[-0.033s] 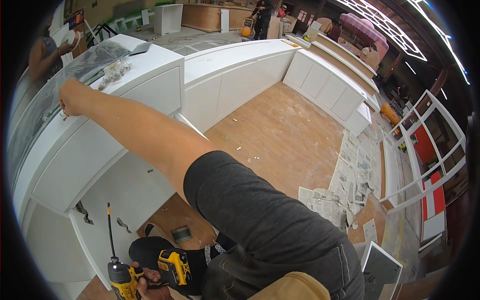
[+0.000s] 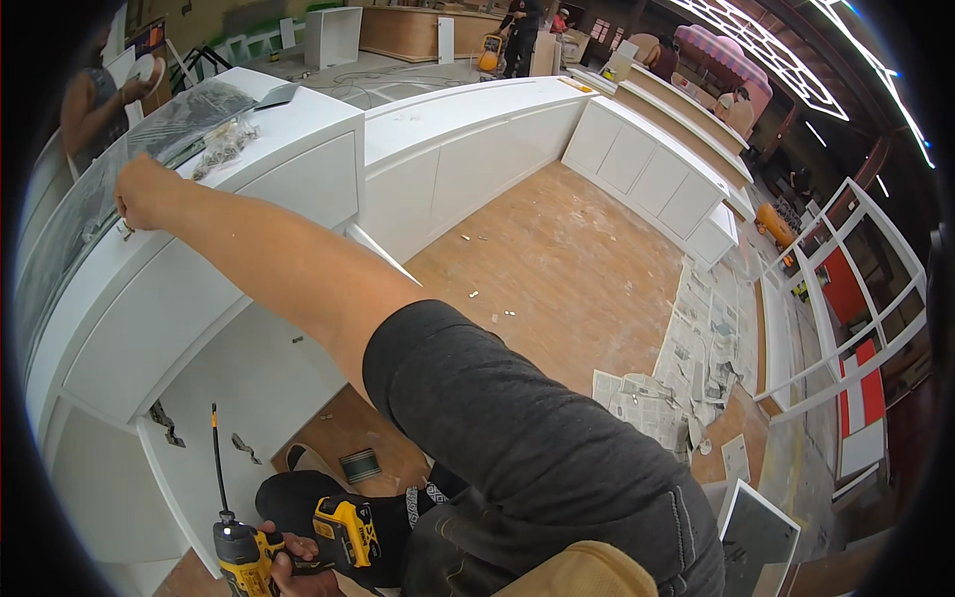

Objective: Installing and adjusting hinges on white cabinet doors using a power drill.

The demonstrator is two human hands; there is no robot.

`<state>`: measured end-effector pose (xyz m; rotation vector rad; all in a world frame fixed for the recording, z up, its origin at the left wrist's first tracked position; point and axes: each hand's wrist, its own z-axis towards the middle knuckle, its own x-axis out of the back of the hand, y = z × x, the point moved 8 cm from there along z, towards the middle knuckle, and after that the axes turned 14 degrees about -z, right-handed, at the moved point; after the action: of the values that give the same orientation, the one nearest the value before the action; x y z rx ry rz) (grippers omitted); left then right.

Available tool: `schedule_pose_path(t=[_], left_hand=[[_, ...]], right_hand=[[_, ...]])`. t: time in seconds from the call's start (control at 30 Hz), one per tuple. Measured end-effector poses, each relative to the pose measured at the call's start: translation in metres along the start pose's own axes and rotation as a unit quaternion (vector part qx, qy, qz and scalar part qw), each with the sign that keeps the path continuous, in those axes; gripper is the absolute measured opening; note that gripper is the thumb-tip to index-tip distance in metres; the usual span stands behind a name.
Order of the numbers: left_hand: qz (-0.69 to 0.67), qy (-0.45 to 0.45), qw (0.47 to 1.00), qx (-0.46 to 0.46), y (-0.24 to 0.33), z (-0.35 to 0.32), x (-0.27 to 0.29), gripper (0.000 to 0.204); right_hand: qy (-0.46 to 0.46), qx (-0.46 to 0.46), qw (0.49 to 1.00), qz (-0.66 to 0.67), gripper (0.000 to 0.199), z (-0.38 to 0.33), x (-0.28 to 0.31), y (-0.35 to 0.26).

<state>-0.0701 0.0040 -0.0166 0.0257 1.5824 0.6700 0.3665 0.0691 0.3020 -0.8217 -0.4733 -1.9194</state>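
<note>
Gripping a yellow-and-black cordless drill [image 2: 247, 559] with its long thin bit pointing up, the left hand [image 2: 294, 563] sits low in the head view, beside a white panel [image 2: 244, 398] bearing metal hinges. Well apart from it, the right hand [image 2: 146, 193] curls at the glossy white countertop [image 2: 298, 117], near a clear plastic bag [image 2: 227, 145] of small pieces; whether its fingers hold anything, I cannot tell.
</note>
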Motion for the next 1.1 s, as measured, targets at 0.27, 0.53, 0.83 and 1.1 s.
schedule_pose_path(t=[0.27, 0.53, 0.83, 1.1], left_hand=[[-0.044, 0.055, 0.997, -0.034, 0.004, -0.003, 0.010, 0.058], [0.000, 0.058, 0.998, -0.018, -0.002, 0.011, -0.019, 0.055], [0.041, 0.102, 0.993, 0.043, -0.003, 0.014, -0.019, 0.050], [0.040, 0.100, 0.991, 0.083, -0.008, 0.021, -0.028, 0.048]], right_hand=[[0.271, -0.246, 0.614, 0.699, 0.012, -0.075, 0.064, 0.026], [0.154, -0.457, 0.302, 0.822, 0.011, -0.367, 0.034, -0.006], [0.029, -0.549, 0.421, 0.721, 0.013, -0.456, -0.030, -0.030], [0.019, -0.475, 0.498, 0.725, 0.016, -0.429, -0.020, -0.032]])
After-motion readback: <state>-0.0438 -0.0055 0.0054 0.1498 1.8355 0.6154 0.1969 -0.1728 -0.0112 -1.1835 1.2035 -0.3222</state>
